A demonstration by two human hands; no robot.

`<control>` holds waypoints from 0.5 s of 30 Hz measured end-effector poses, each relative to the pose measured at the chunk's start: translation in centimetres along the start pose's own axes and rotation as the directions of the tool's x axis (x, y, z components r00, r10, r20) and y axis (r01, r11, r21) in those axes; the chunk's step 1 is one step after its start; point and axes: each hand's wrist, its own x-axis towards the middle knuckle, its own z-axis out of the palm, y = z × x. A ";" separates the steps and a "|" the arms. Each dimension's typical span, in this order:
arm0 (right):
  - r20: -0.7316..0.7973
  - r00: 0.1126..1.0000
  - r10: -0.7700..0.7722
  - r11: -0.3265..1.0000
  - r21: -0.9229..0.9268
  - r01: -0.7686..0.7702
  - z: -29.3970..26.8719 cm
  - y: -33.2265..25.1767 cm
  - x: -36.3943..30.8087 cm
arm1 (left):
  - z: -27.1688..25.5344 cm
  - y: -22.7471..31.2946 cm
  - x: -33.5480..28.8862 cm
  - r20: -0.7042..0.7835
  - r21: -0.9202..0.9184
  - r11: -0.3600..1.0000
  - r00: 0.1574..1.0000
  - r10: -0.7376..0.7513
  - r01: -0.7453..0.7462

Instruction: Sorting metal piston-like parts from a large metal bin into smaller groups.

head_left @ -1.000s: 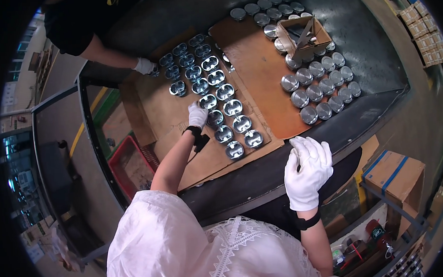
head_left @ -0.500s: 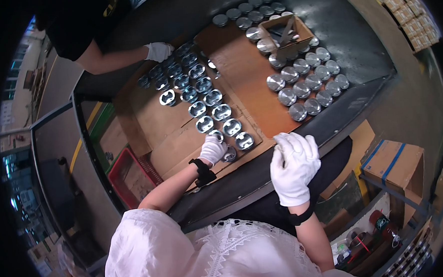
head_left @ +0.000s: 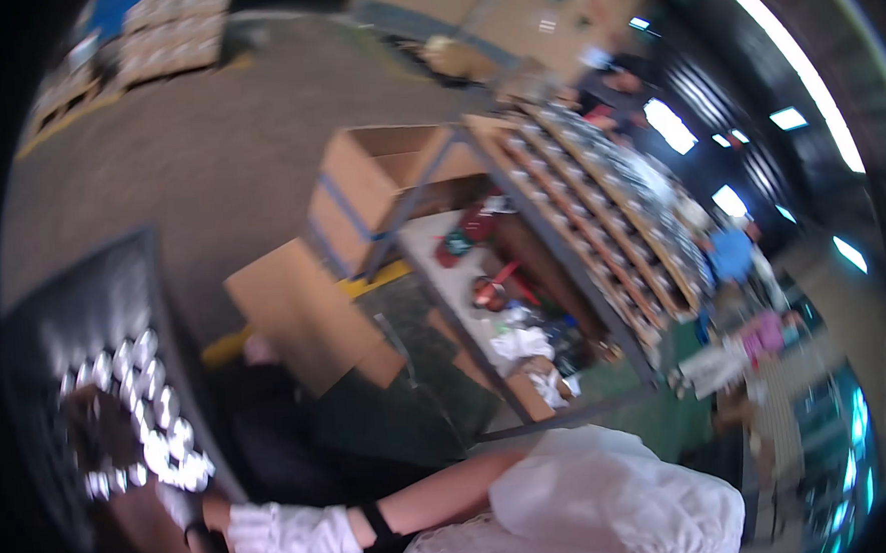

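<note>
While the view swings blurred toward the shelving, I see my white-gloved hand (head_left: 281,538) low beside the shiny round metal parts (head_left: 145,417) ranked on the dark desk (head_left: 83,295); which hand it is, and whether its fingers are apart, I cannot tell. Reaching unsighted could topple a row.

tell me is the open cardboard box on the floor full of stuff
No, the open cardboard box on the floor beside the shelf rack shows only bare brown inside walls, with nothing visible in it.
</note>
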 end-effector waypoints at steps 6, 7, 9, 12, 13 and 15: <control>0.015 0.995 0.100 0.993 0.059 -0.101 -2.9 -0.7 -0.8 | 5.8 -5.9 2.5 -0.039 0.205 0.975 0.995 0.094 -0.084; 0.009 0.995 0.104 0.993 0.046 -0.105 -3.4 -1.0 -0.8 | 6.1 -5.6 2.5 -0.103 0.211 0.966 0.979 0.175 -0.151; -0.013 0.994 0.105 0.992 0.069 -0.104 -3.8 -1.6 -0.6 | 5.4 -6.1 2.3 -0.235 0.253 0.930 0.915 0.326 -0.267; -0.004 0.998 0.058 0.995 0.079 -0.058 -2.5 -1.8 0.1 | 2.7 -9.2 1.5 -0.423 0.368 0.851 0.748 0.512 -0.375; 0.009 0.990 0.141 0.990 -0.021 -0.141 -3.8 -0.6 -2.2 | 2.5 4.5 -1.2 0.013 -0.106 0.964 0.969 0.246 -0.243; 0.023 0.997 0.069 0.998 -0.006 -0.069 -3.1 -1.5 -0.6 | -0.9 3.4 -0.9 -0.061 -0.132 0.957 0.966 0.253 -0.259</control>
